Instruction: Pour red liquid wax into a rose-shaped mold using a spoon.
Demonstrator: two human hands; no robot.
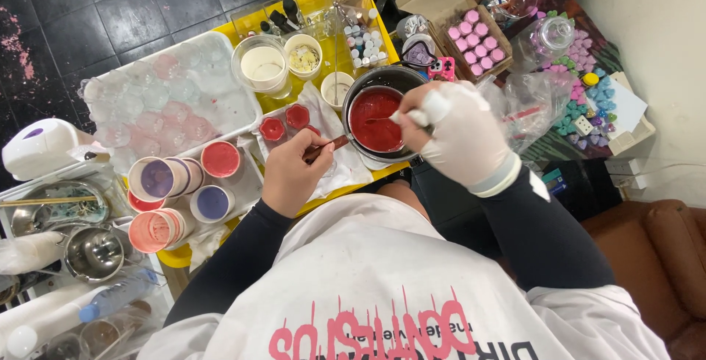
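Observation:
A small metal pot full of red liquid stands at the middle of a yellow tray table. My left hand, bare, grips the pot's wooden handle at its near left side. My right hand wears a white glove and holds a thin stick whose tip dips into the red liquid. Two small round moulds filled with red sit on white paper just left of the pot.
A white tray of clear moulds lies at left, with several wax-stained cups below it. Cups, small bottles, a box of pink pieces, a glass jar and coloured shapes crowd the back and right. Metal bowls stand lower left.

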